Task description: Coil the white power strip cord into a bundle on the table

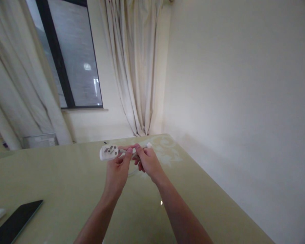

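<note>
- Gripping a pale-grey cord [122,151] above the glossy pale-green table [66,183]: left hand [119,168], right hand [149,162].
- White oblong plastic socket block [108,152], on the cord: also above the table.

No legible text, labels, brands, numbers or signs in view. The face of the power strip [108,153] shows only socket slots and a small round detail (any fine print is too small to make out). Dark flat slab [17,220] at lower left: no readable marking on the visible side. Pale swirls on the table [66,176] are ornament, not lettering. Framed thing [40,139] by the left curtain [17,78]: too blurred to read.
</note>
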The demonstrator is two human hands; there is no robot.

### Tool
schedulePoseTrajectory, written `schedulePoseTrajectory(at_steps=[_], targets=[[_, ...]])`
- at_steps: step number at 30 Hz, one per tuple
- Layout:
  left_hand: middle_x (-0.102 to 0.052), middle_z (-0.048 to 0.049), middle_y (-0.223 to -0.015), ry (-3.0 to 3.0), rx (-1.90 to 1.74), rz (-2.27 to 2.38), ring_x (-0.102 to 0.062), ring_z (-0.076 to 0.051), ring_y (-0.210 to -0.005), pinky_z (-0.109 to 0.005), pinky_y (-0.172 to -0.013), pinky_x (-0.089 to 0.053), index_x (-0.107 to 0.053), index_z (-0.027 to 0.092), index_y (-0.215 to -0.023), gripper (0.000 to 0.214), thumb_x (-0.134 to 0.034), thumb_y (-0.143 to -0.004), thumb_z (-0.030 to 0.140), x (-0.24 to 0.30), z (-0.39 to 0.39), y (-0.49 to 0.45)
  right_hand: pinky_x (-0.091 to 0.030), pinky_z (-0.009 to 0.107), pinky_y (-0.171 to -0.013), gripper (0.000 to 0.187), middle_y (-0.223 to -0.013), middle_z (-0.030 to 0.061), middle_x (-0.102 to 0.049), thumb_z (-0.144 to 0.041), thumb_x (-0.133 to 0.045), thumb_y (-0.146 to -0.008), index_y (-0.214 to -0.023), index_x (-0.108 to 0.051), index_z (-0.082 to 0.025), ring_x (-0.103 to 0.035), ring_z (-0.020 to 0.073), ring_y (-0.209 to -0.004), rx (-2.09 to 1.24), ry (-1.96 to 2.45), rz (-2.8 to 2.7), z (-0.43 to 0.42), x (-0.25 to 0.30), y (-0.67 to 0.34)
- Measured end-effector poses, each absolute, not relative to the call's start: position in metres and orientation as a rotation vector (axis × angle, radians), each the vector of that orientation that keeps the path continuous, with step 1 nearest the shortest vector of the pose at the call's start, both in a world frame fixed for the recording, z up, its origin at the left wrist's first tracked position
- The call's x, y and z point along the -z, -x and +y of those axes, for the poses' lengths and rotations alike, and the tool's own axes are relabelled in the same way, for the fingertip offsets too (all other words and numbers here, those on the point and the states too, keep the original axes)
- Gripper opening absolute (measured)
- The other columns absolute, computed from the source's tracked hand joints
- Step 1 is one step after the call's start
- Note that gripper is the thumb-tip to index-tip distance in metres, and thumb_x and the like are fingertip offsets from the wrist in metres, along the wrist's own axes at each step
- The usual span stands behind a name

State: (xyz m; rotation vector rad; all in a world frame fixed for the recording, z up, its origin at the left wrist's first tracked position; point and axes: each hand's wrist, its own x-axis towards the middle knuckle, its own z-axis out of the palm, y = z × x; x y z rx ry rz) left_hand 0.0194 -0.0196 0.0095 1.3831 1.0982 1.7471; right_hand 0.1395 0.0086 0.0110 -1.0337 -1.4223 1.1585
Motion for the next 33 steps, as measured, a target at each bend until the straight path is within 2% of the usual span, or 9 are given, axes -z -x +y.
schedulePoseTrajectory(at_steps=[6,11,15,19,22,24,28,30,33], targets=[[-0.071,-0.005,-0.086,-1.644,-1.908,1.221,-0.067,-0.018,-0.076,-0.028,-0.069,-0.053,-0.074,0.02,-0.09,0.02,-0.07,-0.09,0.04,-0.01,-0.021,-0.013,-0.035,0.027,-0.056,0.074,-0.045,0.0036,-0.056,-0.072,-0.042,-0.099,-0.048,-0.055,-0.021,-0.057,0.014,-0.047,-0.465,1.336,-1.603,-0.003,-0.017,-0.138],[-0.067,-0.0041,-0.084,-1.683,-1.999,1.294,-0.066,-0.02,-0.078,-0.03,-0.075,-0.053,-0.078,0.024,-0.083,0.013,-0.074,-0.086,0.035,-0.018,-0.03,-0.018,-0.029,0.029,-0.057,0.064,-0.055,0.0049,-0.064,-0.069,-0.046,-0.099,-0.059,-0.059,-0.021,-0.06,0.0169,-0.053,-0.148,1.368,-1.613,-0.003,-0.014,-0.14],[-0.059,-0.002,-0.075,-1.691,-2.04,1.292,-0.059,-0.018,-0.066,-0.03,-0.065,-0.05,-0.081,0.027,-0.081,0.011,-0.077,-0.084,0.038,-0.016,-0.036,-0.022,-0.037,0.028,-0.061,0.045,-0.068,0.0051,-0.072,-0.058,-0.049,-0.102,-0.102,-0.067,-0.017,-0.069,0.0207,-0.063,-0.108,1.254,-1.576,0.002,-0.007,-0.142],[-0.058,-0.0032,-0.078,-1.755,-2.035,1.284,-0.056,-0.018,-0.066,-0.031,-0.065,-0.051,-0.082,0.029,-0.086,0.012,-0.079,-0.083,0.04,-0.012,-0.038,-0.02,-0.046,0.029,-0.073,0.039,-0.086,0.0082,-0.077,-0.048,-0.045,-0.107,-0.097,-0.069,-0.019,-0.072,0.02,-0.079,-0.179,1.023,-1.679,-0.002,-0.01,-0.145],[-0.061,-0.0036,-0.08,-1.714,-2.076,1.332,-0.058,-0.019,-0.068,-0.032,-0.067,-0.054,-0.081,0.028,-0.087,0.015,-0.079,-0.082,0.042,-0.018,-0.041,-0.012,-0.049,0.029,-0.081,0.033,-0.104,0.009,-0.077,-0.042,-0.048,-0.106,-0.114,-0.069,-0.019,-0.07,0.0194,-0.09,-0.296,0.855,-1.809,-0.011,-0.018,-0.145],[-0.066,-0.0033,-0.081,-1.622,-2.155,1.35,-0.062,-0.02,-0.071,-0.031,-0.068,-0.054,-0.079,0.027,-0.084,0.014,-0.079,-0.082,0.041,-0.026,-0.045,-0.005,-0.05,0.029,-0.078,0.03,-0.106,0.0073,-0.074,-0.037,-0.058,-0.101,-0.124,-0.066,-0.019,-0.067,0.0181,-0.086,-0.348,0.773,-1.935,-0.017,-0.024,-0.144],[-0.076,-0.0034,-0.087,-1.645,-2.248,1.452,-0.066,-0.024,-0.083,-0.033,-0.078,-0.053,-0.081,0.027,-0.086,0.013,-0.076,-0.085,0.039,-0.041,-0.054,0.011,-0.05,0.028,-0.078,0.032,-0.097,0.0041,-0.068,-0.011,-0.063,-0.086,-0.117,-0.066,-0.019,-0.061,0.0174,-0.084,-0.243,0.701,-2.136,-0.024,-0.029,-0.143],[-0.078,-0.0029,-0.091,-1.709,-2.222,1.514,-0.065,-0.023,-0.081,-0.033,-0.078,-0.052,-0.083,0.028,-0.091,0.016,-0.075,-0.086,0.041,-0.045,-0.057,0.018,-0.05,0.029,-0.084,0.032,-0.1,0.0052,-0.067,-0.004,-0.055,-0.088,-0.111,-0.068,-0.02,-0.061,0.0186,-0.093,-0.11,0.688,-2.159,-0.024,-0.029,-0.144],[-0.079,-0.0042,-0.095,-1.693,-2.125,1.442,-0.064,-0.023,-0.078,-0.03,-0.069,-0.051,-0.083,0.027,-0.084,0.019,-0.077,-0.084,0.045,-0.048,-0.06,0.023,-0.051,0.031,-0.085,0.019,-0.1,0.0062,-0.069,-0.008,-0.055,-0.095,-0.098,-0.069,-0.021,-0.061,0.0204,-0.096,0.114,0.637,-2.157,-0.021,-0.03,-0.149]])
